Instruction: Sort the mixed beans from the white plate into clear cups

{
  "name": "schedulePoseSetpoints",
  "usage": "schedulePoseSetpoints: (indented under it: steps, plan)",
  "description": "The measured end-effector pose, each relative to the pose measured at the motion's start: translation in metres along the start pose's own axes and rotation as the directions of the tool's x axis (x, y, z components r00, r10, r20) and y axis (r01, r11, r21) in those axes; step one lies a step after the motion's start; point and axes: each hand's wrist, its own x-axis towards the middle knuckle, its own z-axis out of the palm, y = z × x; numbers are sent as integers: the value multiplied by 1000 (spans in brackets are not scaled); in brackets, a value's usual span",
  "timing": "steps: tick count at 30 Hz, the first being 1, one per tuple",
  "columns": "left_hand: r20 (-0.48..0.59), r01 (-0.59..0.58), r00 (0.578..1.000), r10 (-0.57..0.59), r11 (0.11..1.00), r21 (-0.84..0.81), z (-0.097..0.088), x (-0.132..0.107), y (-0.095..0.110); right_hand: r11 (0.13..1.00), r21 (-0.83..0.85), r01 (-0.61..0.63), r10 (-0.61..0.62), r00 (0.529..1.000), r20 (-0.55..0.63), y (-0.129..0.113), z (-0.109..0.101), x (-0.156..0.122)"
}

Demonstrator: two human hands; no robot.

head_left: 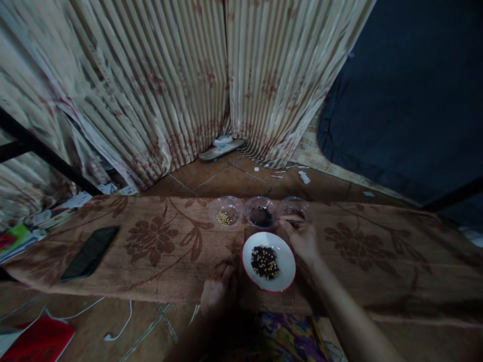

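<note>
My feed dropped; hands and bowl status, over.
Right hand at rightmost cup. Left hand beside bowl. Bowl holding dark and yellow beans. Phone off left, out of the way.

It's dim in here, the light cool and weak, its source out of sight. The striped curtains point(181, 100) catch some; the dark sheet point(407, 90) at right swallows it. Shadow covers the left hand point(218, 292) — the white bowl point(287, 261) stands out palely. Fine detail looks soft, stretched towards the corners.

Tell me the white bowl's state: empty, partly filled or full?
Partly filled: the white bowl holds dark and yellow pieces, bare white showing around them.
</note>
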Motion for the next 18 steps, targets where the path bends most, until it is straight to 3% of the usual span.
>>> schedulePoseSetpoints:
  steps: [4, 9, 14, 18]
  plan:
    - [5, -23, 1000, 23, 1000, -9, 0, 1, -1, 1000, -7, -26, 26, 1000, 7, 6, 0, -11]
    - [17, -5, 1000, 5, 1000, -5, 1, 0, -1, 995, 35, -91, 92, 995, -42, 2, -15, -38]
    - [28, -21, 999, 22, 999, -27, 1, 0, -2, 982, 12, -190, 189, 979, 72, 3, -32, -62]
    - [47, -9, 999, 10, 1000, -21, 1, 1, -2, 984, -77, -162, 172, 974, 148, 4, -34, -72]
